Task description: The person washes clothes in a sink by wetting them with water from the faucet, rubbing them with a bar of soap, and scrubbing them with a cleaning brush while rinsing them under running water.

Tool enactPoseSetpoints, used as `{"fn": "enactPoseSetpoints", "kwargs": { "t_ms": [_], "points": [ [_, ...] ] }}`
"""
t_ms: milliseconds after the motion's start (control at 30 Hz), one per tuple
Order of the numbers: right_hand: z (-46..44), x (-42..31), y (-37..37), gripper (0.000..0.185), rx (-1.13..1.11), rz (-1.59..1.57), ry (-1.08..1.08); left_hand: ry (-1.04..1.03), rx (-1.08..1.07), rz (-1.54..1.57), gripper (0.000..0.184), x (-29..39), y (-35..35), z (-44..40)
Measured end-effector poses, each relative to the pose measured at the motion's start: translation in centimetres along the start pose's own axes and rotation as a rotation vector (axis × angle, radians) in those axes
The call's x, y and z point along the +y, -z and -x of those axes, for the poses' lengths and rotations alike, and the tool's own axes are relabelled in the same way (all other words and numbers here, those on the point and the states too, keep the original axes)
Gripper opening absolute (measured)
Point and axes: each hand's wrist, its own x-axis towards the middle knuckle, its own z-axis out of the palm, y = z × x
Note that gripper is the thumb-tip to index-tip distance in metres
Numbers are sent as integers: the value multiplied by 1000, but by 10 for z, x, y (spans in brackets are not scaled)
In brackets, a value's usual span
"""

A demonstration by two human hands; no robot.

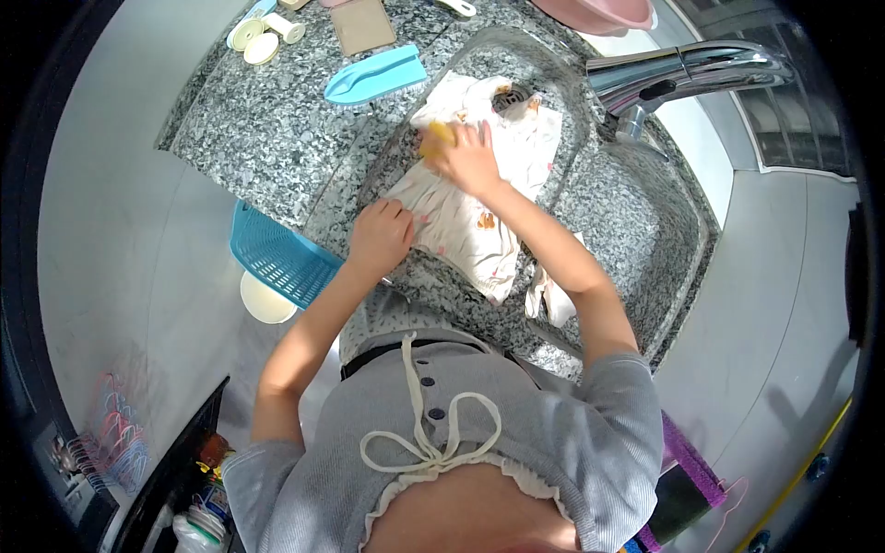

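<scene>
In the left basin (pixel 553 74), the cloth (pixel 472 198) is gripped at its left edge by the left hand (pixel 380 240), seemingly for steadiness, while a yellow bar (pixel 439 138) is clasped by the right hand (pixel 470 166).

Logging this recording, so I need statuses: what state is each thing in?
Printed garment, spread out, creased
Yellow object, held
Right hand, closed on the yellow object
Left hand, curled on the printed garment
White cloth, bunched
Blue brush, lying down, unheld
Faucet, flow unclear
</scene>
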Motion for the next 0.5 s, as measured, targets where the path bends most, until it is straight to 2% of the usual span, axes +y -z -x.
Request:
{"fn": "enactPoseSetpoints", "kwargs": {
  "t_ms": [33,67,133,200,333,433,500],
  "points": [
    [-9,9,-7,47,58,25,-65,4,-20,-19,11,3,5,-1],
    [-15,18,-14,48,117,51,-130,65,-179,-74,13,6,11,-6],
    [-27,34,-15,50,77,-18,-215,191,-492,-182,16,24,32,-32],
    [-30,35,-13,49,14,-69,-272,166,-305,-201,19,35,16,-51],
    [-11,18,0,53,-49,-42,-81,91,-52,-256,24,16,-61,-71],
    [6,15,1,60,-25,-166,65,143,-356,-101,23,15,-62,-73],
    [2,19,-3,66,17,-108,149,131,-418,-5,20,20,-53,-67]
  ]
}}
